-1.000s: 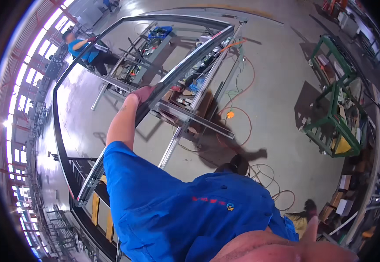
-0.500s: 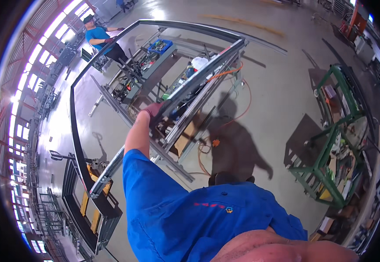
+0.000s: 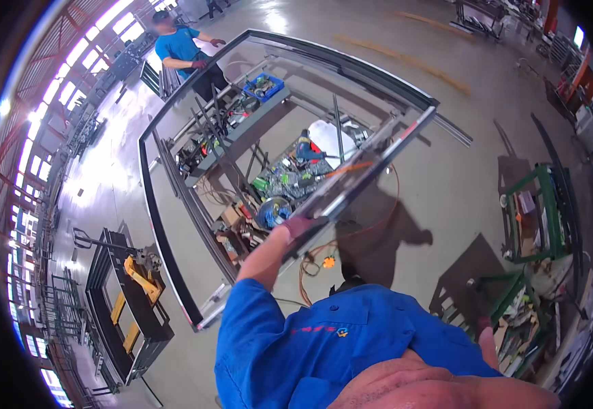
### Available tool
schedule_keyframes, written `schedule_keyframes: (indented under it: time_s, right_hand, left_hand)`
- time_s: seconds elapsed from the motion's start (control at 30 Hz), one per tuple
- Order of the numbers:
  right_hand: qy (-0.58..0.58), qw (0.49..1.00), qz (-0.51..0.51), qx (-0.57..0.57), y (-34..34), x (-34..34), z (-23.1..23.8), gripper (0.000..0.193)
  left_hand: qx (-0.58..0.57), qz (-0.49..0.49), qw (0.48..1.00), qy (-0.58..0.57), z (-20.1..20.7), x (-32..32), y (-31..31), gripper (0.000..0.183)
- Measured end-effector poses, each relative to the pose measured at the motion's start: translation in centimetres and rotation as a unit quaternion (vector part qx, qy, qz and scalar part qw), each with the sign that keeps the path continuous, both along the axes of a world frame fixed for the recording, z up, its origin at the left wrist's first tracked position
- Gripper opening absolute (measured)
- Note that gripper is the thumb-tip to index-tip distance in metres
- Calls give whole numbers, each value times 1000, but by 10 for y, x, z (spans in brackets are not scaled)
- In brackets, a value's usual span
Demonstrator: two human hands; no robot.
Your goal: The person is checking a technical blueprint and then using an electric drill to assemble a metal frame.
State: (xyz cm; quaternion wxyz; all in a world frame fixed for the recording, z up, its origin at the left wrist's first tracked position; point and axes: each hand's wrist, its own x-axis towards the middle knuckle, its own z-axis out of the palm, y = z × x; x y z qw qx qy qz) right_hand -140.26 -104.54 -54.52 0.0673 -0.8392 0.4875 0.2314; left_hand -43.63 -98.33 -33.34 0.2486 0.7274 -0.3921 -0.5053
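A large rectangular metal frame (image 3: 152,211), dark with a pale near edge, is held up over a cluttered work stand (image 3: 238,135). My left hand (image 3: 299,226), in a dark red glove, is wrapped round its near bar. At the far left a co-worker (image 3: 179,46) in a blue shirt has gloved hands at the frame's far side. My right hand (image 3: 485,323) is low on the right, away from the frame, and its fingers cannot be made out. On the stand below lie a drill (image 3: 306,147), a white rounded thing (image 3: 332,139) and a blue crate (image 3: 264,87).
To the left, a yellow pallet truck (image 3: 141,279) stands by dark frames (image 3: 99,293). Green metal racks (image 3: 540,204) filled with offcuts are at the right. An orange hose (image 3: 378,221) trails over the floor near me. Long strips (image 3: 405,58) lie farther off.
The frame has shifted to the right in the view, with my left hand still on it. More of the stand shows through it. My right hand has come into view at lower right.
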Motion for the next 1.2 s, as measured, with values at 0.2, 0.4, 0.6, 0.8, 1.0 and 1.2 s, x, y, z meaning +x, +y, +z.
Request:
schedule_keyframes:
  time_s: [0.2, 0.4, 0.6, 0.8, 1.0, 1.2]
  right_hand:
    - [-25, 985, 3, 172, -136, 159, 57, 43]
    - [6, 971, 9, 238, -307, 244, 33, 44]
    - [46, 954, -2, 297, -474, 300, -42, 45]
    - [-51, 969, 4, 240, -656, 494, 140, 66]
    - [-207, 920, 202, 266, -662, 716, 211, 63]
    - [-191, 849, 412, 268, -530, 862, 180, 75]
  left_hand:
    - [142, -116, 973, -137, -45, 22, -80, 89]
    - [148, -94, 974, -141, -35, 27, -164, 95]
    - [160, -59, 982, -78, -75, 17, -215, 92]
    - [178, 63, 979, -80, -50, 2, -225, 84]
    - [136, 224, 948, -181, -61, -39, -217, 104]
    - [-177, 332, 812, -447, -60, -121, -185, 57]
